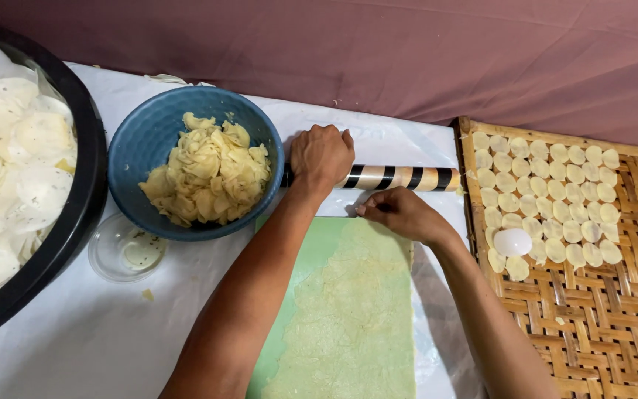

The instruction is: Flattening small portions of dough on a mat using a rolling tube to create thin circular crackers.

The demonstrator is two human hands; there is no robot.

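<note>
A black-and-tan striped rolling pin (400, 178) lies across the far end of a pale green board (311, 258). My left hand (322, 154) is closed over the pin's left part, next to the blue bowl. My right hand (402, 213) rests fingers down at the far edge of the thin flattened dough sheet (352, 318) that covers most of the board, just in front of the pin.
A blue bowl (142, 133) of yellowish dough scraps stands at the left. A black basin (86, 185) holds white rounds. A small clear lid (112, 255) lies nearby. A woven bamboo tray (614, 310) at the right carries rows of cut dough discs and a white round cutter (512, 241).
</note>
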